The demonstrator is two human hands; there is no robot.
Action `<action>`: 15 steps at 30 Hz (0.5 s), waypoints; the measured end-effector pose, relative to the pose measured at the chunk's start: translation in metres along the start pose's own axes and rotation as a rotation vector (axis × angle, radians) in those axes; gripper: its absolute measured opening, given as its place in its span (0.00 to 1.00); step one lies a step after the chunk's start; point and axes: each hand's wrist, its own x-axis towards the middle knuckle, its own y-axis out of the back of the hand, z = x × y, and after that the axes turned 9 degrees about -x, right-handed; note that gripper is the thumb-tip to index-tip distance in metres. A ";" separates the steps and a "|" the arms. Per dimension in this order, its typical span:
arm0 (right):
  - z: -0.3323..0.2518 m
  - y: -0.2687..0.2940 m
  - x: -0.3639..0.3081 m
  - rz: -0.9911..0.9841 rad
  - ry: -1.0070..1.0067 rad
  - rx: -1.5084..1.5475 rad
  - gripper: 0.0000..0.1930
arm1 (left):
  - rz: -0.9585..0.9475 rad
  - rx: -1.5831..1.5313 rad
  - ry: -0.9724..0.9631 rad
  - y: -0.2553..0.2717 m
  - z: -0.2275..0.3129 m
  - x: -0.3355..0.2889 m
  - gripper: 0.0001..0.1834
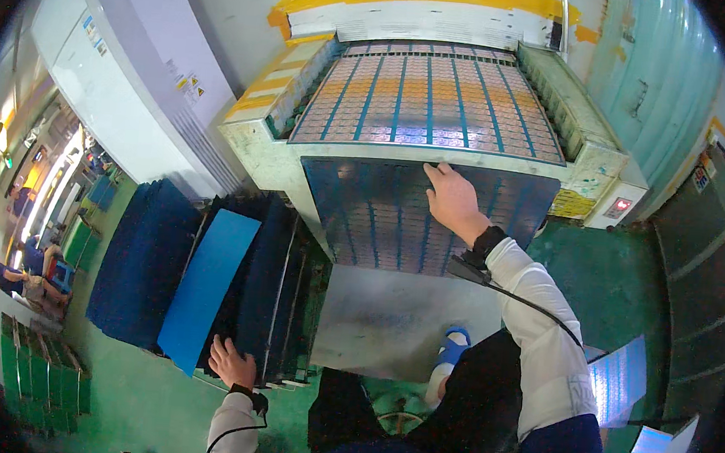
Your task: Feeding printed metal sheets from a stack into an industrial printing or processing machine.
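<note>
Dark blue panel (pixel 363 218) stands before pale machine (pixel 594 155)

Fingers bent, the right hand (pixel 454 201) touches the panel's top edge, just below a gridded sheet (pixel 428 95); whether it grips, I cannot tell. The left hand (pixel 233 361), fingers loosely spread, is just beside a bright blue board (pixel 207 291) among dark boards (pixel 256 299).

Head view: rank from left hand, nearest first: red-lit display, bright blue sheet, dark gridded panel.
1. Bright blue sheet: left side, right by the left hand.
2. Dark gridded panel: centre, ahead.
3. Red-lit display: right side, beyond the panel.
</note>
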 end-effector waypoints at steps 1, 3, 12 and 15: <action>-0.002 0.001 -0.002 0.009 0.010 -0.012 0.26 | -0.006 0.010 -0.005 0.000 -0.002 -0.001 0.34; -0.002 0.004 -0.004 0.027 0.044 0.005 0.23 | -0.009 0.008 -0.010 0.000 -0.005 -0.003 0.35; -0.016 0.012 -0.017 0.020 0.155 -0.169 0.20 | 0.001 0.021 -0.017 0.010 -0.007 -0.005 0.35; -0.020 0.015 -0.024 0.037 0.206 -0.254 0.21 | -0.013 0.031 -0.011 0.017 -0.002 -0.007 0.35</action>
